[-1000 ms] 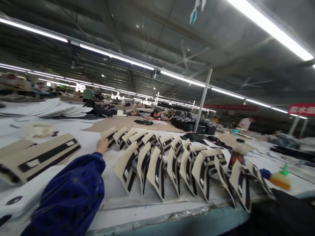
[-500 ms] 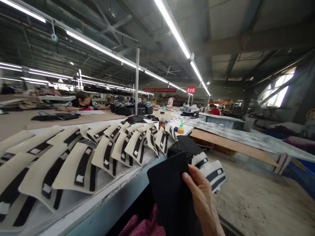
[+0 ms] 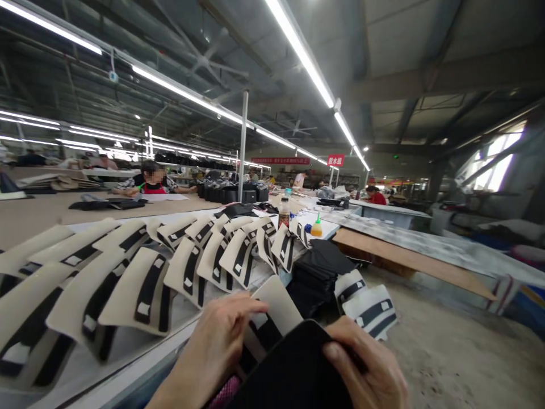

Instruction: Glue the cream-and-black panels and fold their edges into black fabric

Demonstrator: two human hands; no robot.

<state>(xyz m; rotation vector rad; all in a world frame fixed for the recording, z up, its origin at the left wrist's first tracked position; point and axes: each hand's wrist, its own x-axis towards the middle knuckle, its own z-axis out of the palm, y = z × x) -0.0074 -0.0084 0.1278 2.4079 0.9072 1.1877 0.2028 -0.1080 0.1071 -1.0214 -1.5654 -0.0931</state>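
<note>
My right hand [image 3: 366,363] pinches a plain black panel [image 3: 293,369] with rounded corners by its upper right edge, low in the view. My left hand [image 3: 217,341] is closed at the left edge of a cream panel [image 3: 279,304] with black strips, partly behind the black one. Its thumb is hidden. To the left, rows of similar curved cream panels [image 3: 131,284], each with two black strips and a small white tab, lie overlapping on the worktable [image 3: 123,375].
A stack of black pieces [image 3: 317,272] stands at the table's right end, with two striped panels [image 3: 370,312] beside it. Behind are a dark bottle [image 3: 284,213] and a yellow bottle with a green nozzle [image 3: 316,228]. A person [image 3: 151,182] works across the table.
My left hand has come into view with a cream striped panel. The black panel has moved lower and tilted, still in my right hand. The view has shifted slightly.
</note>
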